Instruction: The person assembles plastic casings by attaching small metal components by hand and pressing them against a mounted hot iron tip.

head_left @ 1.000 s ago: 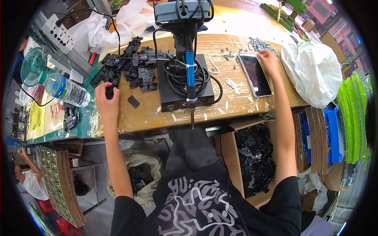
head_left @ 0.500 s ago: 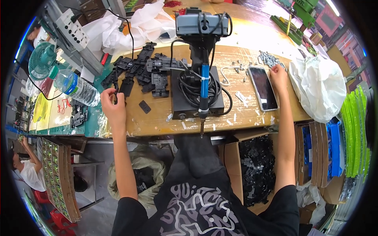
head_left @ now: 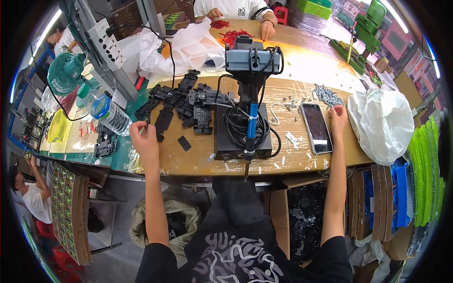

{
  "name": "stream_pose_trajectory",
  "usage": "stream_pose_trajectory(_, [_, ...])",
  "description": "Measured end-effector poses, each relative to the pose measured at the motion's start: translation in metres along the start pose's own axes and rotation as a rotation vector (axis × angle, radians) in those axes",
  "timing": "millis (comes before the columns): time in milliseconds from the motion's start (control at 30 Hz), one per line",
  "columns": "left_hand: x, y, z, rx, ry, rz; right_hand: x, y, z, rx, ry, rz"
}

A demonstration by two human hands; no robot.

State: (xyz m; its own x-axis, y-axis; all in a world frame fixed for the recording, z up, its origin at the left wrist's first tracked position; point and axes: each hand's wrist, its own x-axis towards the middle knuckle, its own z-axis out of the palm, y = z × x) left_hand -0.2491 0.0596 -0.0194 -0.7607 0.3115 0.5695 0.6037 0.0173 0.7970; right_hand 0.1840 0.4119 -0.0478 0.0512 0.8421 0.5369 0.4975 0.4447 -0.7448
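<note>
My left hand point(head_left: 145, 141) is closed in a pinch on a small black plastic part point(head_left: 147, 118), mostly covered by the fingers. Beside it lies a heap of black plastic parts point(head_left: 203, 101), with a small black plate point(head_left: 184, 143) nearer the front edge. My right hand point(head_left: 338, 121) has its fingertips pressed together at the near side of a pile of screws point(head_left: 328, 95); what they hold, if anything, is too small to make out. A smartphone point(head_left: 316, 127) lies just left of that hand. Between my hands, an electric screwdriver point(head_left: 252, 125) hangs with its bit downward.
A black box point(head_left: 220, 137) with coiled cable stands behind the screwdriver. A water bottle point(head_left: 111, 115) and green fan point(head_left: 66, 73) are at left, a white bag point(head_left: 381, 125) at right. Across the table, a person's hands point(head_left: 267, 30) are near red pieces. An open carton point(head_left: 280, 214) sits below.
The view has tilted up, so the table sits lower and the person across it now shows. Both my hands stay at about the same places on the table.
</note>
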Motion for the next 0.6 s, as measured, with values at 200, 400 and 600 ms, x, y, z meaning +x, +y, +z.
stream_pose_trajectory(200, [0.000,0.000,-0.004,-0.247,0.140,-0.044,-0.008,-0.034,-0.004,0.201,0.040,0.160])
stream_pose_trajectory(400, [0.001,-0.014,-0.012,-0.394,0.328,-0.089,-0.007,-0.034,-0.005,0.231,0.028,0.162])
stream_pose_trajectory(600, [-0.007,-0.009,-0.026,-0.676,0.440,-0.157,-0.010,-0.035,-0.002,0.190,0.069,0.141])
